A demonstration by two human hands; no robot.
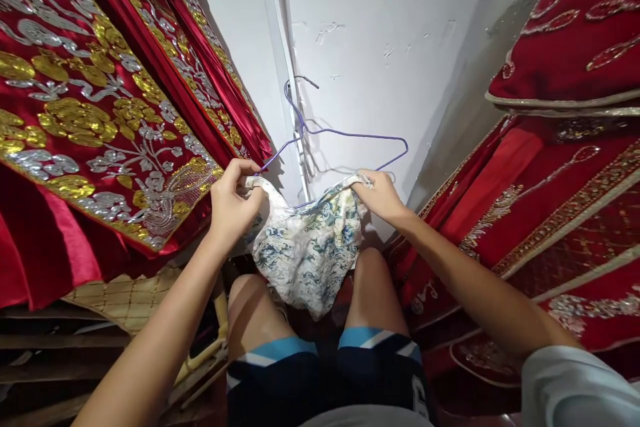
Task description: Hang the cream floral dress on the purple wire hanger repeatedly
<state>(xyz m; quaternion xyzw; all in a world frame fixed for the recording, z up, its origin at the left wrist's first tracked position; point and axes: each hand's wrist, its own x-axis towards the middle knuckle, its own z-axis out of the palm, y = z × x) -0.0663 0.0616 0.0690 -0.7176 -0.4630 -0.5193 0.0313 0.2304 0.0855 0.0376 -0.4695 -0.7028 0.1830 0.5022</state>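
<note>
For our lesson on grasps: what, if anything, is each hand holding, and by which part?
The left hand and right hand hold the patterned cloth, each gripping one side of its upper edge.

The gathered white-and-blue floral cloth garment (310,247) hides part of the purple wire hanger (370,136) and most fingertips of the right hand (381,195). Picture edges cut off the gold-and-silver-embroidered red satin panel (80,120) at left and the red beaded fabric (575,60) at right.
</note>
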